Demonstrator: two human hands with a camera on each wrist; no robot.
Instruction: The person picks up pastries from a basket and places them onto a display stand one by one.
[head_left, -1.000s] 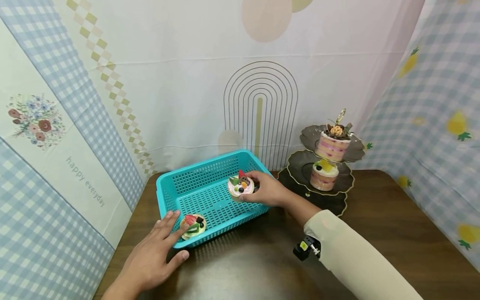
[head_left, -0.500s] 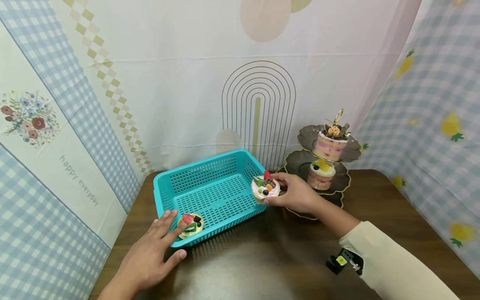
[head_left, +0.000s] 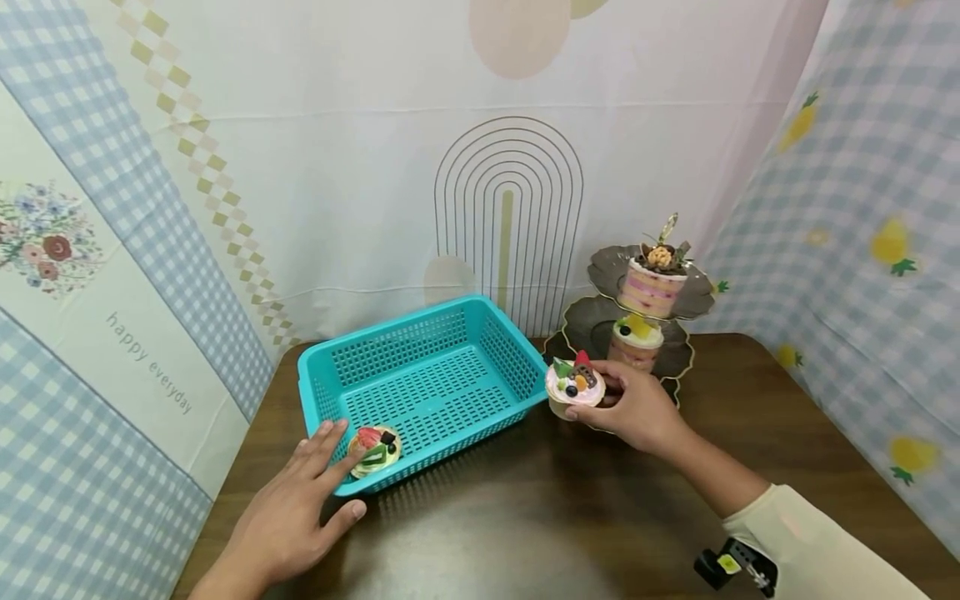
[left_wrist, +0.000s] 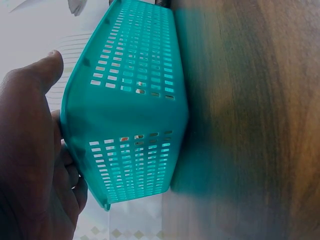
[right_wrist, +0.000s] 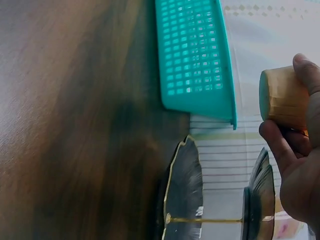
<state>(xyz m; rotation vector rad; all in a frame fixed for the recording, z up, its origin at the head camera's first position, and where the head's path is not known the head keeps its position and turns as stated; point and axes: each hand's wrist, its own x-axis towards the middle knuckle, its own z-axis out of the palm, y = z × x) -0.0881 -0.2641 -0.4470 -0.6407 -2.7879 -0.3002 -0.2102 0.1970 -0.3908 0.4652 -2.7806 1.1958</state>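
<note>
In the head view my right hand (head_left: pixel 637 410) grips a small round cake (head_left: pixel 574 388) topped with pink cream, fruit and a chocolate piece. The cake is held up just off the right end of the turquoise basket (head_left: pixel 480 421); its beige side (right_wrist: pixel 284 97) shows in the right wrist view. My left hand (head_left: pixel 288 508) rests with spread, nearly straight fingers on the basket's near-left corner. Beneath its index finger, inside the basket, lies another cake (head_left: pixel 381 454) with strawberry and kiwi. Whether that finger touches this cake, I cannot tell.
A dark tiered stand (head_left: pixel 693 287) with gold edges stands at the back right. Its top tier bears a pink layered cake (head_left: pixel 651 289), the tier below a fruit-topped cake (head_left: pixel 634 343). Patterned cloths hang behind and beside the brown wooden table (head_left: pixel 525 508).
My right hand has carried the cake from above the basket out to the right, towards the tiered stand. My left hand stays on the basket corner.
</note>
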